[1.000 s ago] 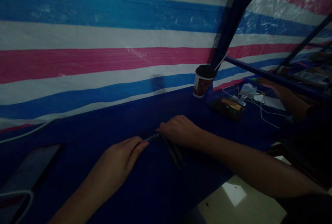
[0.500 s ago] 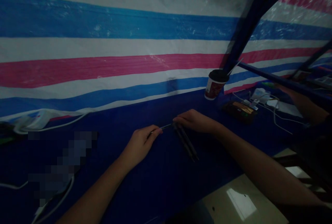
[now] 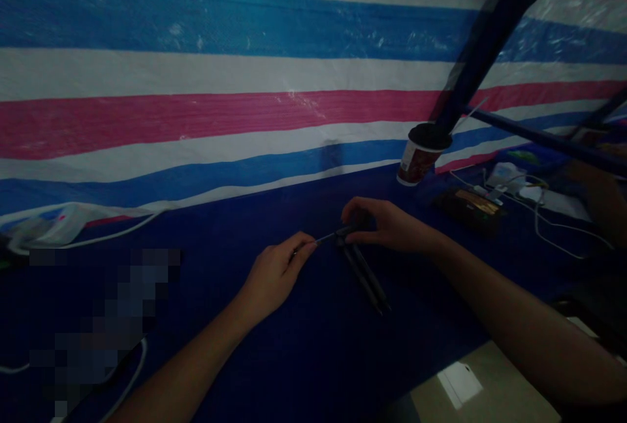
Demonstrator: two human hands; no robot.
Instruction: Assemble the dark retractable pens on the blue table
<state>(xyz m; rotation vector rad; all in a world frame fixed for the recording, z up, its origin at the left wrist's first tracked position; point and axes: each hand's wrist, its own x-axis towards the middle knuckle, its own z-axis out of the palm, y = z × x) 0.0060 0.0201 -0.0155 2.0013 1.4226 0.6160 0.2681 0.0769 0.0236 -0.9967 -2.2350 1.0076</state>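
My left hand [image 3: 281,273] pinches a slim pen-like stick [image 3: 324,239], whose pale end points right. Just right of it, my right hand [image 3: 389,224] curls its thumb and fingers round a small dark thing [image 3: 360,220], too dim to name. The stick's end reaches this thing or lies very close to it; I cannot tell if they touch. Below the right hand, two dark pens [image 3: 366,278] lie side by side on the blue tabletop [image 3: 274,358], slanting with their tips toward me. Their upper ends are near my right fingertips.
A red paper cup [image 3: 420,154] with a dark lid and a straw stands at the back right. Beside it lie a dark packet [image 3: 467,209] and white cables [image 3: 553,234]. Another person's arm [image 3: 600,188] is at far right. A striped sheet [image 3: 220,116] hangs behind; a blurred-out object [image 3: 125,312] lies left.
My right hand has shifted slightly and its thumb and fingers have parted round the small dark thing. My left hand still pinches the stick. The whole view has moved a little.
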